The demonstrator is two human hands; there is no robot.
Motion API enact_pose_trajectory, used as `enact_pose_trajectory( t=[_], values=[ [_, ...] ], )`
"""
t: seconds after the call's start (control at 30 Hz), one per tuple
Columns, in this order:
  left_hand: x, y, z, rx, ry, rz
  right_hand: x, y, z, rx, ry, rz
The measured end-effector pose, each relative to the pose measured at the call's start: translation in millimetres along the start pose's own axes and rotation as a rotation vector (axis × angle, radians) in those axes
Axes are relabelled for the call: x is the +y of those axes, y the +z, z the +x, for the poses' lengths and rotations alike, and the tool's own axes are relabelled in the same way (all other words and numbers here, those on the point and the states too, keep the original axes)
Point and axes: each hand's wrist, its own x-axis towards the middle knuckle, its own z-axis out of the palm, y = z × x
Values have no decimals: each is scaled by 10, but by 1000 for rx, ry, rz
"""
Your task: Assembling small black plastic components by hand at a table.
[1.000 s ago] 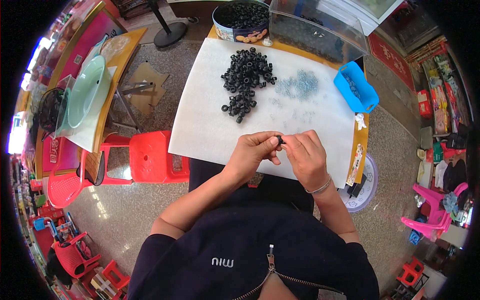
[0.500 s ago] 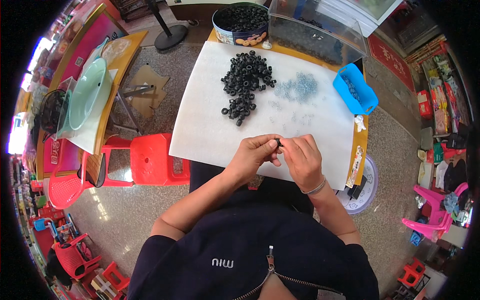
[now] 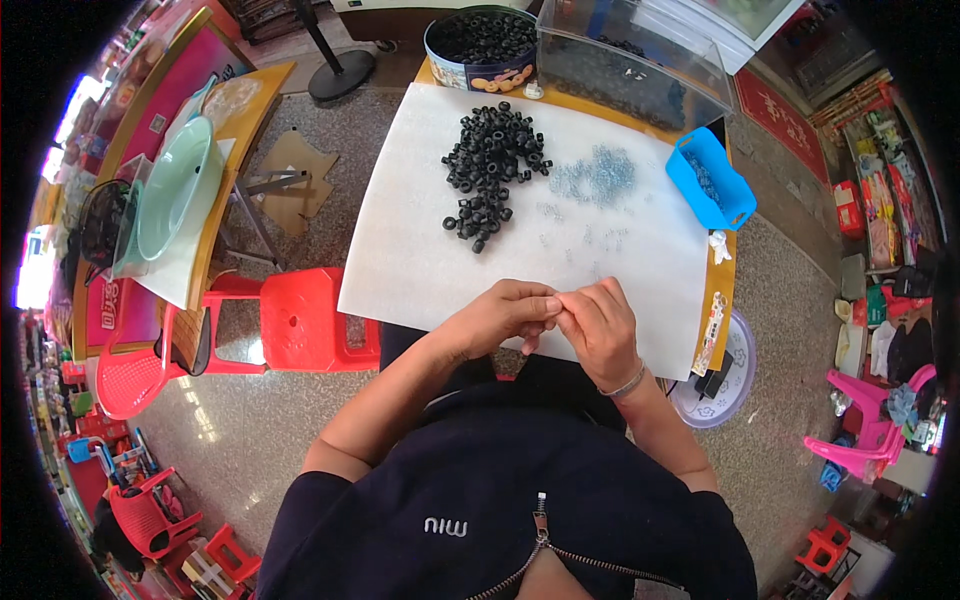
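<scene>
My left hand (image 3: 512, 312) and my right hand (image 3: 602, 330) meet over the near edge of a white-covered table (image 3: 410, 245). Thumbs and fingers of both are pinched together, tip to tip. The small black ring-shaped piece seen in the left fingers a moment earlier is covered by them now. What the right fingers pinch is too small or hidden to make out. Beyond my hands lies a pile of black ring-shaped pieces (image 3: 492, 150). Right of it spreads a heap of tiny clear bluish pieces (image 3: 605, 175), with several strewn nearer to me.
A blue basket (image 3: 735, 205) holding small bluish pieces stands at the table's right edge. At the back are a round tin (image 3: 447, 72) of black pieces and a clear plastic bin (image 3: 640, 75). A red stool (image 3: 300, 315) and a side table with a green basin (image 3: 208, 190) stand left.
The fingertips have closed together, and the black piece that showed between them is out of sight. Both hands have shifted only slightly; the piles are unchanged.
</scene>
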Motion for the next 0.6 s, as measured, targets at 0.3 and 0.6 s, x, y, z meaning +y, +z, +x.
enact_pose_trajectory(
  t=[0.3, 0.6],
  values=[
    [-49, 121, 23, 149, 142, -111, 5, 57, -32, 94, 445, 456],
    [-145, 476, 114, 334, 535, 314, -333, 246, 146, 274, 655, 661]
  ],
)
